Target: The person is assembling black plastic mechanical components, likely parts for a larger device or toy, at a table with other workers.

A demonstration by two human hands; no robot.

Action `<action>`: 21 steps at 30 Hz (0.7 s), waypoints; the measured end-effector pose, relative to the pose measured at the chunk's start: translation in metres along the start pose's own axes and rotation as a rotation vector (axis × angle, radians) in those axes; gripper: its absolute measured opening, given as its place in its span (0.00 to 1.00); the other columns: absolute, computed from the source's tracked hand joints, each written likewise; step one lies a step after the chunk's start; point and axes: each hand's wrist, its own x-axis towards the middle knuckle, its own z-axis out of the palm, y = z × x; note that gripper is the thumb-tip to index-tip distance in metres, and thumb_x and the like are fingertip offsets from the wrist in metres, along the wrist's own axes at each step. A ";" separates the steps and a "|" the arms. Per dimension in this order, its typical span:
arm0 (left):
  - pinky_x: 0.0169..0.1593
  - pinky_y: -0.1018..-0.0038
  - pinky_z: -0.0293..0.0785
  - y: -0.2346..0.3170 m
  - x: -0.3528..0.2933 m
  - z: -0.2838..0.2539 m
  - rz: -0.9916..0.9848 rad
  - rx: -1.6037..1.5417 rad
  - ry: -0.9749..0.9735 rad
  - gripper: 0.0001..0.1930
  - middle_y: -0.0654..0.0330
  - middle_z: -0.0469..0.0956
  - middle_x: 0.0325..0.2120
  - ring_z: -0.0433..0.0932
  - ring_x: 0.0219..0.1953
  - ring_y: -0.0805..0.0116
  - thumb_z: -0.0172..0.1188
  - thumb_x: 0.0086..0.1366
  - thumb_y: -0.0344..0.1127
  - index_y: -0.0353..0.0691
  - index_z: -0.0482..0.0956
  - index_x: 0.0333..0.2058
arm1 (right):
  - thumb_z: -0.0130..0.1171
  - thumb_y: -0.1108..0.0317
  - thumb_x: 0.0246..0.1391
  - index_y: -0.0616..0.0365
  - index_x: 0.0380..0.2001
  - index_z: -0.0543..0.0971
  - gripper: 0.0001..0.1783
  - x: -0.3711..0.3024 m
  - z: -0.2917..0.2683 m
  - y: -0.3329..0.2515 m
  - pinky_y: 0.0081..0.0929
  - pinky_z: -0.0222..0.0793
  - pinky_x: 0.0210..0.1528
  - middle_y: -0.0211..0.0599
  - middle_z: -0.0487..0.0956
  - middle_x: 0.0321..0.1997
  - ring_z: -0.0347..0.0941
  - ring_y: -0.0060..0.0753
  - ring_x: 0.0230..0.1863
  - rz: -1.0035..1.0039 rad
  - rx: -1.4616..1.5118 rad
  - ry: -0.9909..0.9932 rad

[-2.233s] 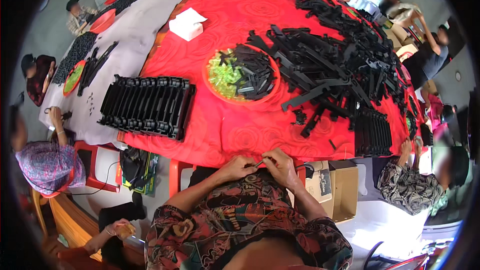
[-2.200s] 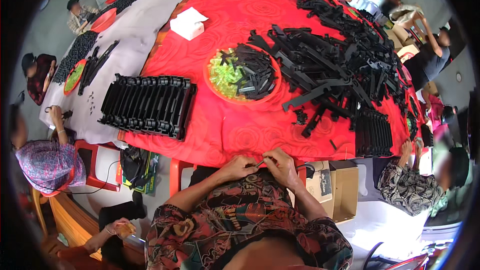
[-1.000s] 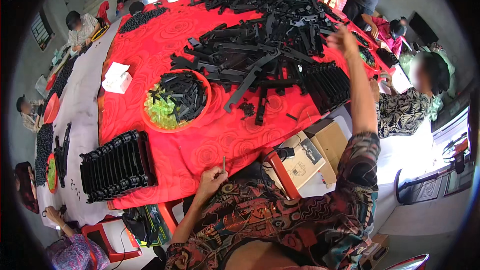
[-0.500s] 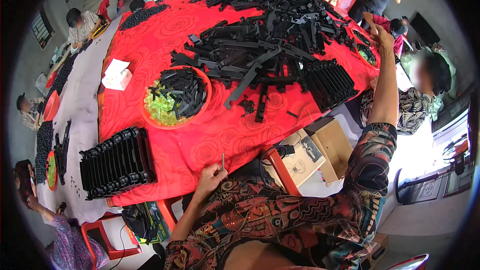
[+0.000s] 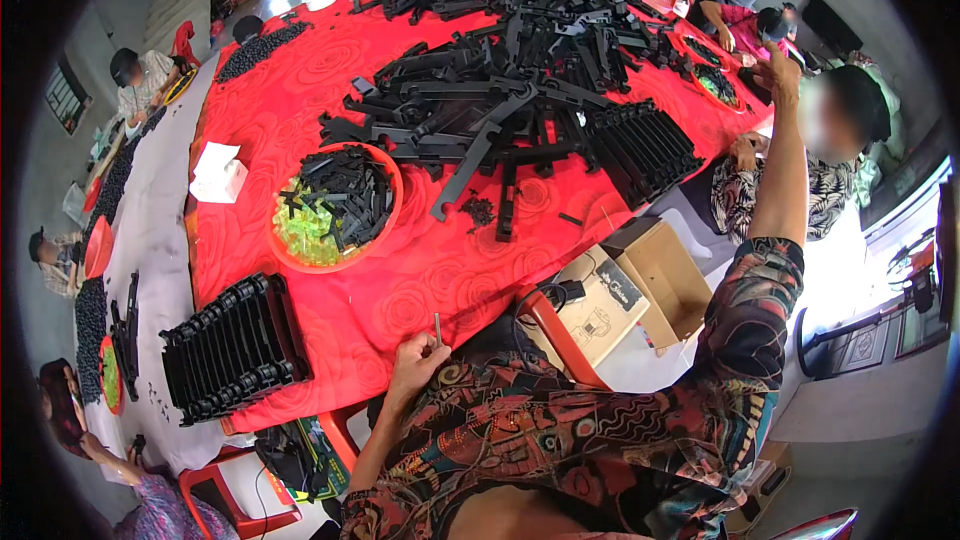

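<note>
Low at the table's near edge, my left hand is closed round a thin grey metal rod that sticks up from the fingers. My right arm reaches far out to the right. My right hand is raised there beside a seated person's head, a finger stretched out and nothing visible in it. Ahead of the left hand, an orange-red bowl holds black strips and yellow-green clear pieces. Past it lies a large heap of long black plastic parts. A row of black parts stands at the table's right edge.
Another black row stands at the near left corner of the red cloth. A white tissue box sits behind it. Opened cardboard boxes and a red chair are below the right edge. Several people sit around.
My right hand has risen slightly and shifted right, its fingers turned upward. The view has shifted a little. My left hand still holds the rod at the table edge.
</note>
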 end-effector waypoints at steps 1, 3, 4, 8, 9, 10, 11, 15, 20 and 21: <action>0.24 0.83 0.62 0.001 0.000 0.000 -0.001 0.001 -0.008 0.08 0.67 0.72 0.18 0.65 0.20 0.83 0.58 0.55 0.31 0.36 0.70 0.22 | 0.60 0.51 0.41 0.65 0.31 0.74 0.24 -0.002 -0.006 -0.001 0.25 0.70 0.20 0.37 0.76 0.25 0.73 0.30 0.22 0.005 -0.016 0.021; 0.24 0.83 0.62 0.010 0.000 0.001 -0.064 -0.023 -0.010 0.08 0.67 0.72 0.18 0.65 0.20 0.83 0.57 0.56 0.32 0.37 0.70 0.21 | 0.59 0.51 0.42 0.64 0.31 0.74 0.23 0.003 -0.020 0.002 0.25 0.70 0.20 0.36 0.75 0.24 0.72 0.29 0.21 -0.002 -0.024 0.039; 0.24 0.83 0.62 0.011 0.000 0.001 -0.064 -0.023 -0.014 0.08 0.67 0.72 0.18 0.65 0.20 0.83 0.57 0.56 0.32 0.37 0.70 0.21 | 0.59 0.51 0.42 0.63 0.31 0.75 0.23 0.008 -0.026 0.004 0.25 0.69 0.21 0.36 0.75 0.24 0.72 0.28 0.21 0.002 -0.040 0.050; 0.23 0.83 0.62 0.011 -0.002 0.001 -0.050 -0.059 -0.006 0.08 0.66 0.73 0.18 0.66 0.20 0.83 0.55 0.57 0.33 0.37 0.69 0.22 | 0.57 0.51 0.44 0.60 0.28 0.75 0.20 0.006 -0.037 0.014 0.25 0.67 0.21 0.34 0.75 0.23 0.72 0.27 0.20 -0.015 -0.062 0.038; 0.23 0.83 0.62 0.011 -0.003 0.001 -0.068 -0.082 -0.003 0.08 0.65 0.73 0.18 0.67 0.19 0.83 0.55 0.57 0.33 0.37 0.69 0.22 | 0.57 0.52 0.44 0.59 0.27 0.75 0.19 0.003 -0.034 0.014 0.25 0.67 0.21 0.33 0.75 0.21 0.71 0.27 0.19 -0.003 -0.087 0.034; 0.23 0.83 0.62 0.013 -0.002 0.001 -0.067 -0.083 -0.004 0.08 0.65 0.73 0.18 0.67 0.19 0.83 0.55 0.57 0.33 0.37 0.69 0.22 | 0.58 0.53 0.44 0.59 0.27 0.75 0.18 0.005 -0.040 0.017 0.24 0.66 0.21 0.32 0.74 0.20 0.71 0.26 0.19 0.007 -0.129 0.038; 0.23 0.83 0.62 0.014 -0.002 0.001 -0.084 -0.081 -0.008 0.08 0.65 0.74 0.18 0.67 0.19 0.82 0.54 0.57 0.33 0.37 0.70 0.22 | 0.58 0.53 0.44 0.59 0.27 0.75 0.18 0.010 -0.044 0.022 0.24 0.66 0.21 0.32 0.74 0.20 0.71 0.26 0.19 0.006 -0.130 0.035; 0.22 0.83 0.62 0.016 -0.002 0.000 -0.095 -0.060 -0.009 0.09 0.64 0.74 0.18 0.66 0.18 0.82 0.53 0.58 0.34 0.37 0.70 0.22 | 0.57 0.52 0.44 0.57 0.27 0.75 0.18 0.009 -0.047 0.035 0.23 0.66 0.21 0.31 0.74 0.21 0.71 0.25 0.21 0.002 -0.120 -0.055; 0.22 0.83 0.62 0.018 -0.001 0.000 -0.107 -0.077 -0.017 0.08 0.64 0.74 0.19 0.66 0.18 0.82 0.53 0.57 0.34 0.37 0.71 0.23 | 0.56 0.52 0.44 0.56 0.27 0.76 0.17 -0.005 -0.042 0.039 0.23 0.69 0.21 0.29 0.74 0.21 0.71 0.24 0.21 0.005 -0.218 -0.085; 0.22 0.83 0.62 0.018 0.000 0.001 -0.112 -0.077 -0.015 0.07 0.64 0.74 0.19 0.67 0.18 0.82 0.53 0.57 0.34 0.37 0.71 0.24 | 0.56 0.53 0.44 0.56 0.27 0.76 0.16 -0.004 -0.043 0.042 0.23 0.69 0.21 0.28 0.74 0.21 0.71 0.24 0.21 -0.005 -0.235 -0.102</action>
